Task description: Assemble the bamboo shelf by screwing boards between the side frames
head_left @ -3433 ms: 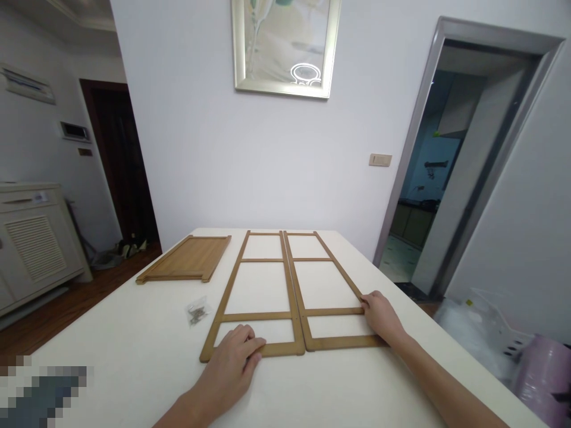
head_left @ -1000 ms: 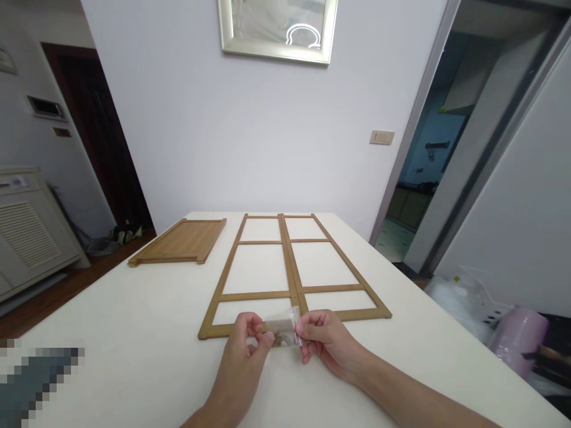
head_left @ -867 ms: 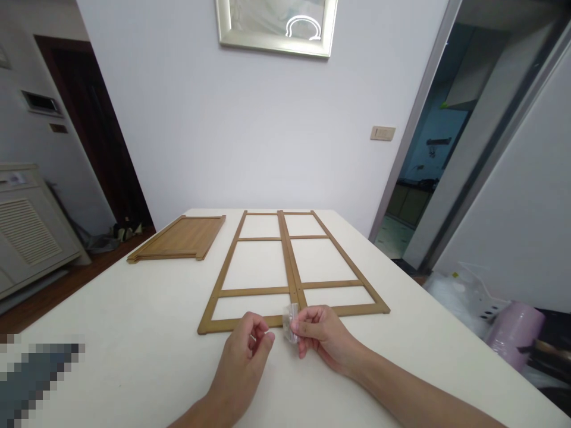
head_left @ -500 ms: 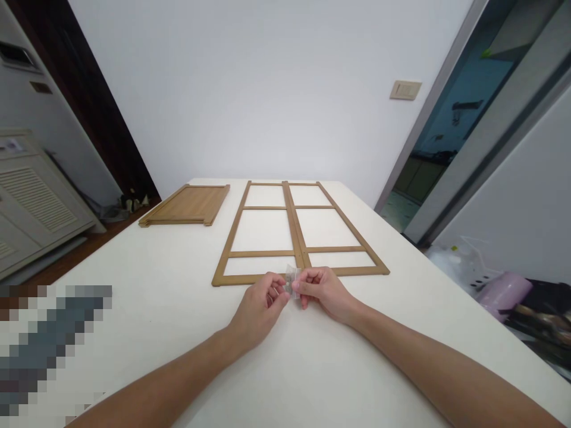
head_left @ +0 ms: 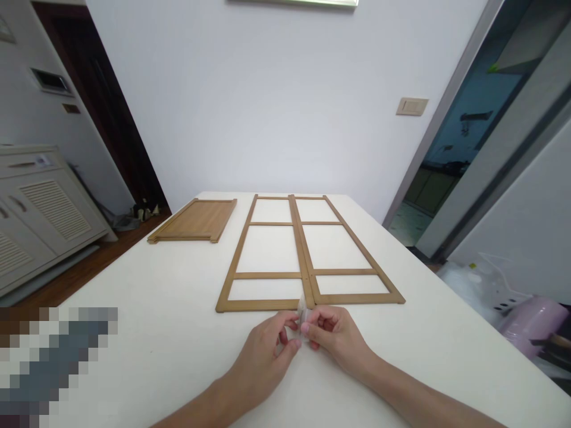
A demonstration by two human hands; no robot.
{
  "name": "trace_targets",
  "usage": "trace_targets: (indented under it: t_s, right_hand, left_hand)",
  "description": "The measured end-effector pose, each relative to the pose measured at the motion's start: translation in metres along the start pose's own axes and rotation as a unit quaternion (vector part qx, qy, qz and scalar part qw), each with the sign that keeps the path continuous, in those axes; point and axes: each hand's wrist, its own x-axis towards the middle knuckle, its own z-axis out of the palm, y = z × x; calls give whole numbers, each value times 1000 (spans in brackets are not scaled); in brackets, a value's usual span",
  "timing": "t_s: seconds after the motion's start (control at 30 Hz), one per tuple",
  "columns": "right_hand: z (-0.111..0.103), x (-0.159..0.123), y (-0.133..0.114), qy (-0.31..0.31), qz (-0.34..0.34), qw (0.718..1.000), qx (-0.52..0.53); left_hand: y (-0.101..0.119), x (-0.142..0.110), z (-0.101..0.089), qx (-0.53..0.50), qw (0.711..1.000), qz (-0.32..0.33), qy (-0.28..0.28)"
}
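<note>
Pinching: the right hand [head_left: 341,339] grips a small clear bag [head_left: 302,309] between thumb and curled fingers.
Left hand: the left hand [head_left: 267,351] is bent, thumb and forefinger at the bag's other side, a gap between the two further back; I cannot tell whether their tips close on the plastic.
Clear bag: upright between both hands, just above the near ends of the frames in view; its contents are too small to make out.
Left frame: the left frame [head_left: 267,276], wooden with open sections divided by crossbars, lies flat on the white table [head_left: 178,297].
Right frame: the right frame [head_left: 345,271], of like build, lies alongside, its long inner rail close against the other's.
Wooden panel: the slatless wooden panel [head_left: 196,220] lies flat near the table's far left, well apart from the hands.
Wall: the pale wall [head_left: 267,119] bears a switch plate [head_left: 412,106].
Cabinet: the louvred cabinet [head_left: 53,202] stands to the left, beyond the table.
Floor side, right: a pink wrapped bundle [head_left: 533,324] sits beside the table.
Lower left corner: pixelated.
</note>
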Motion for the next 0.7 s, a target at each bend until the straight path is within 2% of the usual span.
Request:
trace_targets:
  t_s: [0.37,0.7]
  right_hand:
    - [4,-1,-5,8,-52,998,-19]
    - [7,-1,-5,1,-31,999,-20]
  left_hand:
    - [4,1,2,39,999,22,23]
    - [1,3,0,46,998,43,-9]
